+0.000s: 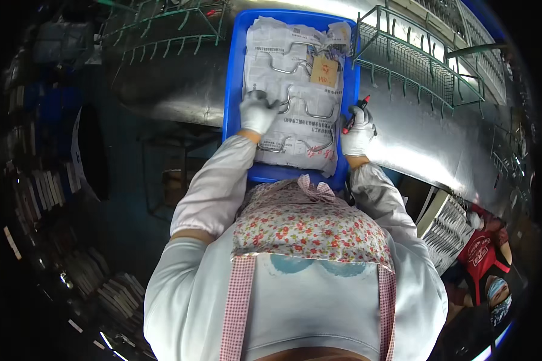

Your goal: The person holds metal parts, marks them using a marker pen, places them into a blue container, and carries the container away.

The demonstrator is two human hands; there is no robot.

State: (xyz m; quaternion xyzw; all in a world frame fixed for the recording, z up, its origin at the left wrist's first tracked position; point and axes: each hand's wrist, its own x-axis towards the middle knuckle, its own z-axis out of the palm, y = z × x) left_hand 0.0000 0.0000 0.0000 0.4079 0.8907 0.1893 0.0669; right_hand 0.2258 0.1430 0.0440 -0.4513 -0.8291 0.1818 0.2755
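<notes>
The bent metal rod (288,96) lies just right of the left hand (259,114); cannot tell whether its curled fingers pinch it. Right hand (358,137) grips the red-and-black marker (348,124).

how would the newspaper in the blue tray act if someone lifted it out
The newspaper would probably flop, since it looks like thin paper with wrinkled edges. It should be light by itself. If it sagged, the bent metal pieces lying on it might slide off, as they look smooth and shiny.

Right hand (358,136) holds what seems a marker (363,104).
</notes>
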